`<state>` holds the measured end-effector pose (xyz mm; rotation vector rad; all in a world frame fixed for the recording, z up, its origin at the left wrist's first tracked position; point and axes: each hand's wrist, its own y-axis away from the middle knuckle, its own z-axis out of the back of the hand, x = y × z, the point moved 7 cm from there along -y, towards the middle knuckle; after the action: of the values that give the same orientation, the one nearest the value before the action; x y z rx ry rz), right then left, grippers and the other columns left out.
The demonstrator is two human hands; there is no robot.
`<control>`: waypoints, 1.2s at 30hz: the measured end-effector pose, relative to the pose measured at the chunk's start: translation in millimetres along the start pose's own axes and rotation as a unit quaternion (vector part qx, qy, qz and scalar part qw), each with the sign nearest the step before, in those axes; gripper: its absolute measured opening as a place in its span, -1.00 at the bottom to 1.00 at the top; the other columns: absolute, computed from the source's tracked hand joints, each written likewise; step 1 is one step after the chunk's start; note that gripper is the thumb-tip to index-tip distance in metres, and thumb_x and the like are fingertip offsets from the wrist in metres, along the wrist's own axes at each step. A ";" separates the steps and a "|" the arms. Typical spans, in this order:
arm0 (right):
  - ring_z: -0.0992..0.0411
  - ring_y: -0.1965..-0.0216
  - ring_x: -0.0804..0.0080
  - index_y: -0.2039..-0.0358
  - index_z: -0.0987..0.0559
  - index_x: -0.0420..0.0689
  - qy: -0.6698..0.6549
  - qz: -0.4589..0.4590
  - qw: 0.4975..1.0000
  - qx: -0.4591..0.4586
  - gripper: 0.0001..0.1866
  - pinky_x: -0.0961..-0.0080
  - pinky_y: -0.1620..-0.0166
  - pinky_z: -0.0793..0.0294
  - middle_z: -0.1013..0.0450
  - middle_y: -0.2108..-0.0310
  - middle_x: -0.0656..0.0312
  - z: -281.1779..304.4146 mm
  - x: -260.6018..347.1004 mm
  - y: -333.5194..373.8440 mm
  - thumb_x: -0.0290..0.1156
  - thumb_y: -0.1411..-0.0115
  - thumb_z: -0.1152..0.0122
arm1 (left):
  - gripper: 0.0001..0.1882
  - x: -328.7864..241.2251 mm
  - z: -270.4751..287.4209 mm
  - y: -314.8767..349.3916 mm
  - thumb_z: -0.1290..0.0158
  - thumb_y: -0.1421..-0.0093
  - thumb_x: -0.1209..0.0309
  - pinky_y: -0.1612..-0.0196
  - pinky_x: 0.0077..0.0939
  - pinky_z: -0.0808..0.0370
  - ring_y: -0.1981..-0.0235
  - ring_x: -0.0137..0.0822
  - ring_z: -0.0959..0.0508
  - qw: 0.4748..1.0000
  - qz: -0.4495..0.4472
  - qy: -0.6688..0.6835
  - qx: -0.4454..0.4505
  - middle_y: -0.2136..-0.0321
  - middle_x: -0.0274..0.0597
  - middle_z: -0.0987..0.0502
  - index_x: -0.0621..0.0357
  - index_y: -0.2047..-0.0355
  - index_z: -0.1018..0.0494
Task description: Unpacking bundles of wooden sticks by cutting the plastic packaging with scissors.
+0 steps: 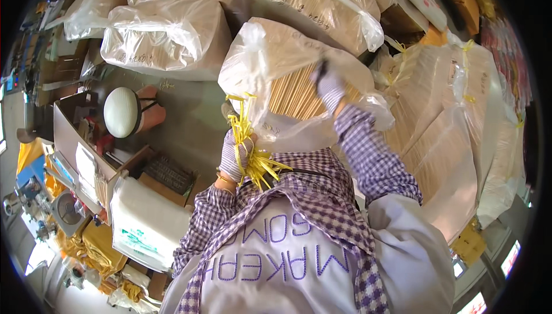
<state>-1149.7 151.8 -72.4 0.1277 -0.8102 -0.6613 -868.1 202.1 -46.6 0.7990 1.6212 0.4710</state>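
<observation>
My left hand (pixel 237 154), in a striped knit glove, is closed round a bunch of yellow ties (pixel 246 133) whose loose ends hang out above and below the fist. In front of me sits a large clear plastic bag (pixel 247 66), its mouth open toward me. Inside it, thin tan pieces (pixel 296 92) stand packed side by side; I cannot tell exactly what they are. My right hand (pixel 330 87), gloved too, is over the right part of the bag opening. Motion smears its fingers, so whether they grip anything is unclear.
Other plastic-wrapped packs (pixel 167 32) stand behind and to the left. More bagged packs (pixel 431 141) with yellow ties crowd the right side. On the left are a stool with a pale round seat (pixel 121 112), a cardboard box (pixel 80 136) and a white wrapped bundle (pixel 146 219).
</observation>
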 end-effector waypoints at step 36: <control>-0.38 0.37 0.12 0.39 -0.48 -0.07 0.155 0.199 0.951 0.180 -0.72 0.37 0.31 -0.34 -0.42 0.42 0.05 23.9 18.5 -139.1 -0.18 0.09 -0.03 | -0.81 -52.8 145.3 82.8 0.01 0.00 0.31 0.59 -0.64 -0.22 0.65 -0.51 -0.27 0.952 -0.008 0.026 -0.305 0.67 -0.38 -0.28 0.16 0.59 -0.31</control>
<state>-1226.7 33.8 -92.7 0.3795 -0.6180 -0.1011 -704.5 202.1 16.5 0.3063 1.4081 0.9301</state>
